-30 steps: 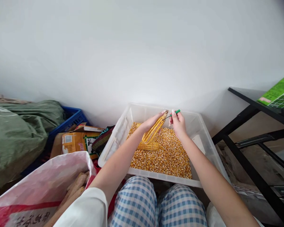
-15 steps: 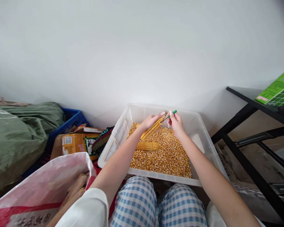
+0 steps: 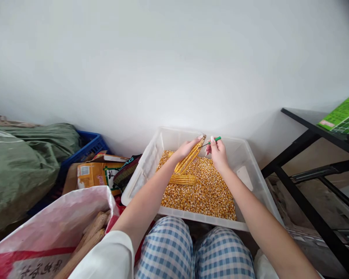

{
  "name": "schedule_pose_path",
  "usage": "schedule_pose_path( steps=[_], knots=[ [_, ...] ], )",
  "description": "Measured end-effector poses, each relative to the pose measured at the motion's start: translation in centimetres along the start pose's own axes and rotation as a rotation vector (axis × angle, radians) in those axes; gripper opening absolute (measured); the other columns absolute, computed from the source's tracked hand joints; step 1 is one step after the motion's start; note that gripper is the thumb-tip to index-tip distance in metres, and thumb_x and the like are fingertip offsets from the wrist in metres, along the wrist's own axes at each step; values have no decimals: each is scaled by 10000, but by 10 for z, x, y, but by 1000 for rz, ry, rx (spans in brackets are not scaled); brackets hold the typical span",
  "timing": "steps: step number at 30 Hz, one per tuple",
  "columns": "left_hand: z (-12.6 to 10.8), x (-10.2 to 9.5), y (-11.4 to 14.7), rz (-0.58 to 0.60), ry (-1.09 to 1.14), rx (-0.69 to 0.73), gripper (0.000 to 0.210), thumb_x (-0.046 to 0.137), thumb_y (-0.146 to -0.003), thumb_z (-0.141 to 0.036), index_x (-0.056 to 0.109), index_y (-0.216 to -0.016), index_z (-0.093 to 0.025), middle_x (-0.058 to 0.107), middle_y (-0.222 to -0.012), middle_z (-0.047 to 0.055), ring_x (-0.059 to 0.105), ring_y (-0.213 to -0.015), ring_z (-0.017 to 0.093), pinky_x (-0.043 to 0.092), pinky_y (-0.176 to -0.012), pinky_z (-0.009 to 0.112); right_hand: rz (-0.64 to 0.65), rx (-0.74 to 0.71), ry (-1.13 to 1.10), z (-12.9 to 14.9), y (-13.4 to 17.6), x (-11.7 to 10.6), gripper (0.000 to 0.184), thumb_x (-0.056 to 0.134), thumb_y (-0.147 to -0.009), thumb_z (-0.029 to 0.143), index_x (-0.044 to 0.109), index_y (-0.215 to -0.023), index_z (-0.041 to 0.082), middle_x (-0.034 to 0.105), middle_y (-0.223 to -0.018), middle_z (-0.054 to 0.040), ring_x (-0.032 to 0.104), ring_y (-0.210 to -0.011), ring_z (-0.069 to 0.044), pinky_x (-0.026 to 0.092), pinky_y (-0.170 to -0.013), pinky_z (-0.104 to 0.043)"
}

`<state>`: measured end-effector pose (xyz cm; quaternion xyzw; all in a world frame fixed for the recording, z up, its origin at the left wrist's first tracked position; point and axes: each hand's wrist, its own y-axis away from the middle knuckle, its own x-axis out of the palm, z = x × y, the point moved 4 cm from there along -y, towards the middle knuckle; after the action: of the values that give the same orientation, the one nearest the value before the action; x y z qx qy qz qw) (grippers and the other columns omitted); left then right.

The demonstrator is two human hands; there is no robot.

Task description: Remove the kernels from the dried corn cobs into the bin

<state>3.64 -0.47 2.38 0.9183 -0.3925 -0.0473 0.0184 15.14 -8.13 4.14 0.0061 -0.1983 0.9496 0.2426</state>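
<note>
My left hand (image 3: 186, 149) is closed around a dried corn cob (image 3: 189, 159), tilted with its husky end up and to the right. In my right hand (image 3: 218, 152) is a thin screwdriver (image 3: 218, 138) with a green handle, pinched between the fingers. Its dark shaft points left and its tip meets the kernels near the cob's upper end. Both hands are above a translucent plastic bin (image 3: 251, 155) holding a bed of loose corn kernels (image 3: 203, 197). A second corn cob (image 3: 182, 179) lies on the kernels below my left hand.
To the left stand a white and red woven sack (image 3: 84, 201) with bare cobs inside, an orange carton (image 3: 94, 174), a blue crate (image 3: 90, 145) and a green cloth bundle (image 3: 26, 166). A black metal frame (image 3: 296, 155) on the right carries a green box (image 3: 343, 116).
My right hand and the screwdriver have shifted slightly right, showing more of the shaft. My left hand still grips the same cob. The view has moved a little.
</note>
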Motion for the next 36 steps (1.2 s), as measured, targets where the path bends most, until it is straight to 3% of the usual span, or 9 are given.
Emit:
schedule_pose_path(
  steps=[3, 9, 14, 17, 22, 27, 36],
  knots=[
    [-6, -2, 3, -52, -141, 79, 617, 401, -698, -699, 586, -721, -111, 563, -597, 47, 537, -567, 146, 424, -557, 272, 12, 34, -29, -3, 2, 3, 349, 486, -794, 529, 464, -798, 181, 502, -560, 52, 468, -443, -52, 424, -436, -167],
    [-18, 6, 7, -21, -207, 200, 612, 350, -740, -661, 590, -706, -99, 590, -655, 54, 520, -613, 134, 414, -595, 265, 33, 73, -4, -7, 2, 5, 355, 502, -780, 534, 470, -779, 180, 478, -532, 60, 445, -409, -43, 383, -391, -147],
    [-12, 6, 5, -36, -125, 85, 610, 383, -696, -708, 558, -705, -124, 553, -607, 43, 538, -553, 152, 432, -552, 296, -61, 12, -4, 4, -4, -7, 372, 483, -788, 546, 455, -742, 178, 441, -495, 67, 397, -371, -36, 330, -346, -137],
    [-7, 6, 4, 12, 7, -1, 605, 378, -681, -735, 527, -723, -151, 526, -582, 33, 550, -506, 169, 446, -509, 318, -119, -54, -60, 14, -4, -11, 375, 455, -800, 555, 453, -780, 181, 478, -535, 56, 456, -419, -43, 385, -396, -141],
    [-6, 6, 2, 53, 163, -17, 583, 394, -673, -740, 505, -775, -177, 475, -555, 5, 542, -486, 164, 462, -496, 329, -101, -105, -49, 21, 0, -6, 336, 477, -806, 516, 448, -826, 182, 528, -583, 41, 530, -485, -63, 460, -481, -171],
    [-8, 6, 5, 88, 146, -50, 605, 345, -677, -758, 502, -754, -179, 507, -543, 20, 535, -465, 160, 455, -491, 321, -94, -131, -25, 19, 2, -2, 328, 444, -826, 507, 443, -849, 180, 554, -599, 32, 558, -505, -76, 489, -514, -195],
    [4, 3, -4, 24, 162, -64, 649, 322, -657, -783, 509, -698, -163, 520, -526, 35, 549, -450, 172, 450, -472, 318, -182, -210, 93, 15, 16, 8, 260, 466, -833, 441, 442, -881, 186, 606, -687, 2, 605, -619, -105, 519, -641, -251]
  ],
)
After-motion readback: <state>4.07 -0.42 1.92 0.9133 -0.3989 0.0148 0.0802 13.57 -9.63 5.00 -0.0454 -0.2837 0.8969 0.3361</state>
